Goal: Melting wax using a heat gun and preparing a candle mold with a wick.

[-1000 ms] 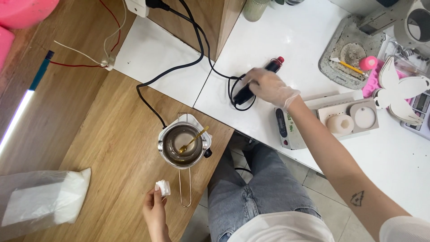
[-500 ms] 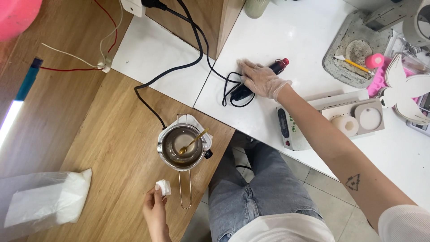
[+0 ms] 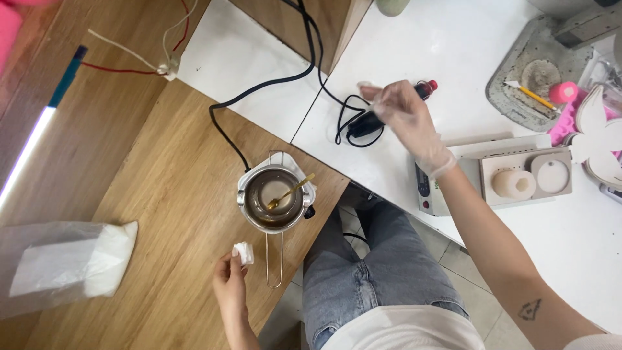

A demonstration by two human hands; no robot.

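Black corded hand tool [image 3: 370, 122] with a red tip lies on the white worktop [image 3: 414, 39], its cord looped beside it and running back over the wooden table [image 3: 162, 168] toward the wall; it sits just under the right hand [image 3: 405, 116], close enough to grab, though the blurred fingers leave it unclear whether they touch it. That hand wears a thin, translucent disposable glove and hovers with fingers loosely spread, holding nothing. The bare left hand [image 3: 230, 282] rests at the near edge of the table and pinches a small crumpled white wad [image 3: 243, 253], tissue or wax, I cannot tell which, between thumb and fingertips.

Between the hands stands a small stainless-steel melting pot [image 3: 275, 198] on a heater base, its wire handle pointing toward the person so it can be lifted easily. A gold-coloured spoon [image 3: 288, 192] leans inside, in a dark, glossy liquid. To the far left lies a clear plastic bag [image 3: 65, 266] of white granular material. On the worktop a digital scale [image 3: 431, 188] sits just beside a pale tray holding a cream, ribbed cylindrical candle [image 3: 514, 183].
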